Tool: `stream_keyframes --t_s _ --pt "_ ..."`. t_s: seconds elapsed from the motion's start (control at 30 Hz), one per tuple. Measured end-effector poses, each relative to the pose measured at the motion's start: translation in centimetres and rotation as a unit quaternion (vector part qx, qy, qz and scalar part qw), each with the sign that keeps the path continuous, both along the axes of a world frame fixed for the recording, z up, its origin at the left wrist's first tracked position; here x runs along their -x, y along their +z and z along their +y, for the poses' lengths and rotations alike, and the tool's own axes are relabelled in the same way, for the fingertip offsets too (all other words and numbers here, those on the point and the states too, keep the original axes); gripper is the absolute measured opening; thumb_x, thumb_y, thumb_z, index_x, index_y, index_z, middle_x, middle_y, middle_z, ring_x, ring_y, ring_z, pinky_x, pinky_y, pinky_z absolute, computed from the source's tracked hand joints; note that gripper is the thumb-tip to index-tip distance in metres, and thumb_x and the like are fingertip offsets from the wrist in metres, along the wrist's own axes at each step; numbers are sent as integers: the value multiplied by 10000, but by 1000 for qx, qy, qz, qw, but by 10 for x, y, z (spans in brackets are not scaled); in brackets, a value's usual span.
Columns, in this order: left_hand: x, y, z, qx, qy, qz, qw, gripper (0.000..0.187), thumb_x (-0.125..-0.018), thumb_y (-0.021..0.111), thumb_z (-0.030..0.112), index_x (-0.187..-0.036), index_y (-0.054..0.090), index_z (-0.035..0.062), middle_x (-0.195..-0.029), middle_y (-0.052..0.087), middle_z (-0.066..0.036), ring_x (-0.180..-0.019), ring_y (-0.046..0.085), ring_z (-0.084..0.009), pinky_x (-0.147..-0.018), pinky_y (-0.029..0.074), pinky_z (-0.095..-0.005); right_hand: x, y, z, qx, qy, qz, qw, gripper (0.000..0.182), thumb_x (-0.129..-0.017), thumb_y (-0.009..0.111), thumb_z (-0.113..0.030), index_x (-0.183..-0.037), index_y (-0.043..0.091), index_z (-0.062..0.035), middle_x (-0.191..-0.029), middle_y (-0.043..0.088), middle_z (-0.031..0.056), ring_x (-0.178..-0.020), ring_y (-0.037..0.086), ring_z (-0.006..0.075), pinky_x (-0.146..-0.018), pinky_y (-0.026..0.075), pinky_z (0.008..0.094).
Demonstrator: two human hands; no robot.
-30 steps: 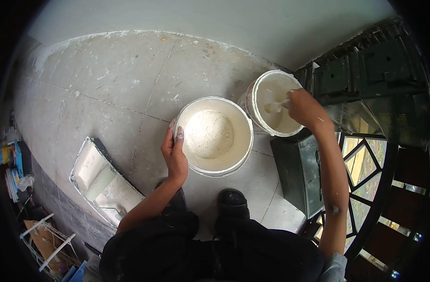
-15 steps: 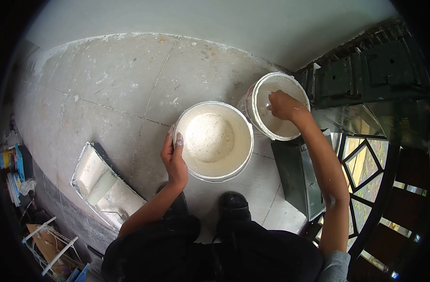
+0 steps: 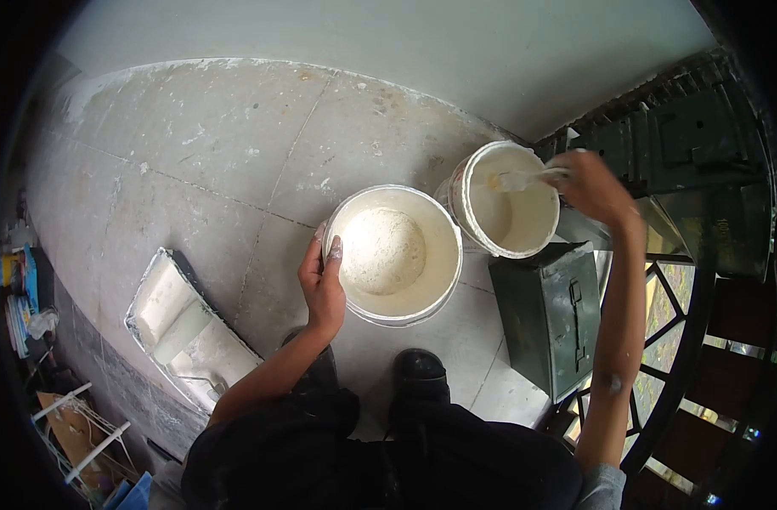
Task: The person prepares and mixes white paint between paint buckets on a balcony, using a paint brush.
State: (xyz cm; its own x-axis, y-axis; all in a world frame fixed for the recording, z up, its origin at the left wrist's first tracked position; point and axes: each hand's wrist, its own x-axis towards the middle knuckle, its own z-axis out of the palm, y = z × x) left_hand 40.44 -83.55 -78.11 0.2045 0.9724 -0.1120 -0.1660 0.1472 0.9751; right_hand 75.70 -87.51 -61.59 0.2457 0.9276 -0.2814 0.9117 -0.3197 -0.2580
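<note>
L hand (image 3: 323,285) grasps the near bucket (image 3: 443,268) by its left rim, thumb inside, fingers round the outside; the bucket sits mid-floor w/ off-white material (image 3: 384,251) in the bottom (powder or paste, can't tell). R hand (image 3: 590,187), a bit blurred, is clenched on a pale tool (image 3: 524,180), its end over the mouth of the far bucket (image 3: 537,212), just beyond & to the right.

To do this well, IMO: firm wrist on the tool, blade level so nothing drips, & wipe any excess on the far bucket's inner wall. L thumb should stay clear of the contents. Mind the R elbow too, b/c the green metal box (image 3: 537,314) stands close by on the right.

Writing: yellowish marks on another green box (image 3: 737,225), far right, poss. starting "100", rest illegible. Reddish print on the far bucket's left side, too small to read. No brand legible on the roller tray (image 3: 227,361), near left.
</note>
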Motion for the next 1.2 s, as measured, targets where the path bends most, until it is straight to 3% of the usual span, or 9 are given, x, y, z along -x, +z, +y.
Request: stream_keyframes --t_s 0.13,0.23,0.33,0.43,0.57,0.8,1.03,1.13,1.2 --pt "0 1 0 -2 -6 -3 1000 404 -972 505 122 -1303 457 -105 -1197 584 -139 -1076 521 -131 -945 400 -260 60 88 -20 -101 -58 14 993 168 -816 662 -91 -906 665 52 -843 651 207 -754 641 320 -695 491 375" --pt "2 -8 0 -5 3 19 1000 411 -970 511 131 -1302 457 -106 -1200 583 -141 -1082 520 -133 -950 398 -261 47 82 -43 -197 -3 70 978 367 -798 750 -157 -1091 588 -5 -1010 636 161 -859 659 241 -758 520 351" --pt "2 -6 0 -5 -1 10 1000 416 -968 516 136 -1301 457 -107 -1204 582 -143 -1086 520 -136 -954 396 -261 69 101 -43 -207 141 -14 968 369 -772 768 -142 -1074 603 -7 -1011 633 154 -888 654 246 -762 525 352" --pt "3 -7 1 -3 -5 9 1000 416 -968 518 138 -1298 460 -108 -1204 582 -143 -1086 520 -136 -953 397 -261 90 109 -47 -219 162 -52 961 342 -766 763 -113 -1061 623 -8 -1018 632 151 -904 649 251 -761 529 353" --pt "2 -7 0 -5 0 10 1000 411 -965 520 133 -1294 465 -107 -1187 590 -140 -1075 526 -135 -945 403 -262 103 124 -40 -156 188 34 969 314 -765 759 -114 -1037 649 -4 -1018 631 147 -886 645 255 -741 528 350" --pt "3 -4 2 -20 -8 24 999 394 -965 515 122 -1282 474 -109 -1158 602 -139 -1052 537 -134 -930 413 -262 112 129 -39 -98 142 92 981 284 -754 750 -63 -1011 656 12 -989 634 151 -823 650 253 -700 538 351" --pt "2 0 2 -18 -7 26 999 361 -964 518 111 -1259 499 -97 -1122 616 -129 -1034 544 -128 -918 419 -258 108 118 -42 -166 199 50 965 288 -764 745 -58 -1019 632 11 -1012 638 154 -863 648 255 -686 539 337" --pt "6 0 5 -1 -36 19 999 374 -943 557 115 -1260 501 -76 -1160 596 -144 -1072 534 -156 -944 410 -282 102 115 -40 -181 250 20 951 318 -777 741 -67 -1049 594 5 -990 643 150 -884 646 240 -683 541 323" --pt "5 2 4 -52 0 76 996 385 -910 601 111 -1244 508 -54 -1212 558 -154 -1139 497 -205 -980 387 -328 97 105 -42 -208 247 -17 946 327 -787 739 -77 -1058 575 3 -964 649 148 -877 653 229 -680 542 320"
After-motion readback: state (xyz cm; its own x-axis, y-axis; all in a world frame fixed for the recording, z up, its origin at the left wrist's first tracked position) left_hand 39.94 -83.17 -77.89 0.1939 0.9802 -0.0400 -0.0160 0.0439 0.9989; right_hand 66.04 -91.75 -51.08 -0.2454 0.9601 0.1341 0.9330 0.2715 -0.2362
